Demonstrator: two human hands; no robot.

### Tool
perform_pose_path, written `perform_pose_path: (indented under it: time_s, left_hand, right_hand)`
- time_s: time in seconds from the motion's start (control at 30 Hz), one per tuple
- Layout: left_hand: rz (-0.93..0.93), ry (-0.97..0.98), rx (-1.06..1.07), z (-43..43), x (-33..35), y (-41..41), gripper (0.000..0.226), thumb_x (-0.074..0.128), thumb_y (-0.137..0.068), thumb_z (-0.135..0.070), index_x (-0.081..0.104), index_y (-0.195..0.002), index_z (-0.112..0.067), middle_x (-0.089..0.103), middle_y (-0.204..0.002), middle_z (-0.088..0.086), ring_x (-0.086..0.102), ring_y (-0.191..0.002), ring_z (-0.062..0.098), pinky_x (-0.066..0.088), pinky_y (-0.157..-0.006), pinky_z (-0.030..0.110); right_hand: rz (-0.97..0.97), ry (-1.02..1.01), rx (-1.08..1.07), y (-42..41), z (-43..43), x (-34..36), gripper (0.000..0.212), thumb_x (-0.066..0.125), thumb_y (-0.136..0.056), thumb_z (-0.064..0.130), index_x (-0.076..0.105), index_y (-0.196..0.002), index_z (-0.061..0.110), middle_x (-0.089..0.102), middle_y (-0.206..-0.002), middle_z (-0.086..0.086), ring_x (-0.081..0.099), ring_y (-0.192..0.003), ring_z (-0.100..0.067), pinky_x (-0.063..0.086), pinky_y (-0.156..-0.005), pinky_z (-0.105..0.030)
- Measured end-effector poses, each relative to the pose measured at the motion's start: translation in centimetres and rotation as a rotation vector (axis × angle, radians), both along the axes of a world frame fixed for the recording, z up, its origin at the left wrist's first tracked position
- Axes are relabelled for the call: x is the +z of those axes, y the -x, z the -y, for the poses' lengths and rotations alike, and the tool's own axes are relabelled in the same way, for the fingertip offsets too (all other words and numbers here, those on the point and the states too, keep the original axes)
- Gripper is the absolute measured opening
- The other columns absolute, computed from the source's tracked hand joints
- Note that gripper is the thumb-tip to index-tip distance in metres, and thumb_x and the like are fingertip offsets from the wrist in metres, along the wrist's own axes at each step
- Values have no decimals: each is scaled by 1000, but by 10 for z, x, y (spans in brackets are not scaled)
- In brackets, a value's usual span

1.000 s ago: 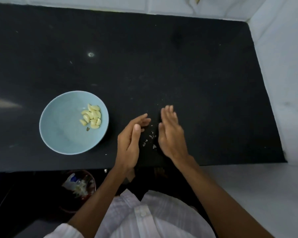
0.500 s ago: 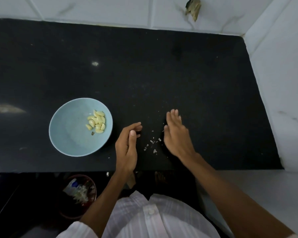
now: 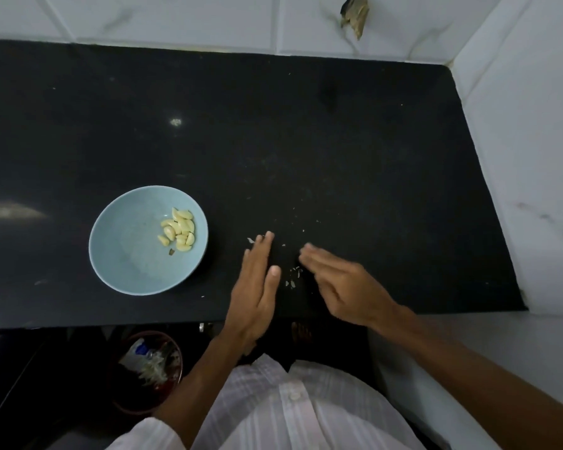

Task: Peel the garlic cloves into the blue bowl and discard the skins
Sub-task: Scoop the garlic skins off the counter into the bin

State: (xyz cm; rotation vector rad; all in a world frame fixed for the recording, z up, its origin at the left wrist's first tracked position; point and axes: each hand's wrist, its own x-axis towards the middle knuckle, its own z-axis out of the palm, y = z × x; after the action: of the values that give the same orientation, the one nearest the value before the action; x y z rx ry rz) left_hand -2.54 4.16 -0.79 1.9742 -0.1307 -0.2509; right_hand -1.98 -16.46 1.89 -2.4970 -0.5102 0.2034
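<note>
Head view. A black speckled stone countertop [image 3: 338,151] runs to a white tiled wall [image 3: 176,21] at the rear and on the right.

A round pale-blue ceramic bowl [image 3: 117,254] stands on the left part of the counter. The peeled, pale-yellow garlic cloves [image 3: 179,230] lie clustered against its right inner side, with one dark scrap just below them.

The left hand [image 3: 255,293] is released, fingers straight and together, grasping nothing. The right hand [image 3: 345,287], slightly blurred, is likewise extended and grasps nothing. Small pale flakes of garlic skin [image 3: 293,277] lie on the counter between the two hands.

Below the counter edge, a round dark-red bin [image 3: 163,336] holds pale waste.
</note>
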Motion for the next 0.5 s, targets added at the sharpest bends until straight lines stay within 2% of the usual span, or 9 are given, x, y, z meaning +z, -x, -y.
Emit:
perform_pose_path:
  time_s: [0.07,0.13,0.17,0.23,0.33,0.4,0.5]
  left_hand:
    - [-53,-14,-143,15,5,0,70,16,-102,-56,12,-163,-21,10,-169,-13,2,-154,-4,-2,-127,27]
    - [-123,72,-229,28,12,-3,66,17,-105,-53,7,-163,-22,7,-169,-13,2,-153,-6,-1,-127,24]
    - [-157,155,-221,33,15,-4,63,19,-106,-49,9,-163,-24,13,-169,-11,9,-153,-6,6,-126,22]
    - [-215,366,-56,34,19,-9,57,22,-107,-47,17,-161,-30,35,-163,-7,28,-150,-1,22,-123,23]
    - [-213,586,241,19,24,-15,50,22,-109,-47,33,-154,-29,59,-145,2,54,-136,14,40,-116,34]
    - [-221,600,324,4,22,-12,51,23,-109,-45,44,-148,-22,67,-132,7,64,-123,21,49,-106,38]
    - [-175,548,332,-10,18,-2,50,25,-110,-38,53,-142,-12,72,-118,12,70,-108,27,56,-91,34]
  right_hand:
    - [12,-156,-413,11,1,4,42,47,-100,5,55,-141,2,52,-148,-9,45,-141,-16,27,-117,-14]
    - [-44,-172,-596,21,-6,2,46,50,-102,3,46,-148,3,46,-154,-8,38,-144,-13,20,-115,-6]
    - [-88,-162,-598,26,-12,-1,51,51,-102,3,40,-151,4,39,-158,-7,32,-147,-12,16,-115,-5]
    - [-161,-134,-561,31,-29,-10,58,49,-104,8,26,-157,5,20,-163,-1,14,-151,-9,5,-116,-5]
    - [-155,-91,-585,30,-59,-15,60,42,-107,17,14,-159,5,3,-166,-1,-5,-153,-9,-3,-122,-16]
    - [-147,-101,-574,31,-82,-17,60,40,-108,19,12,-159,3,1,-167,-6,-9,-153,-11,-3,-124,-24]
    - [-127,-129,-614,29,-111,-21,64,32,-107,29,8,-158,-1,-1,-167,-12,-12,-153,-14,-6,-124,-26]
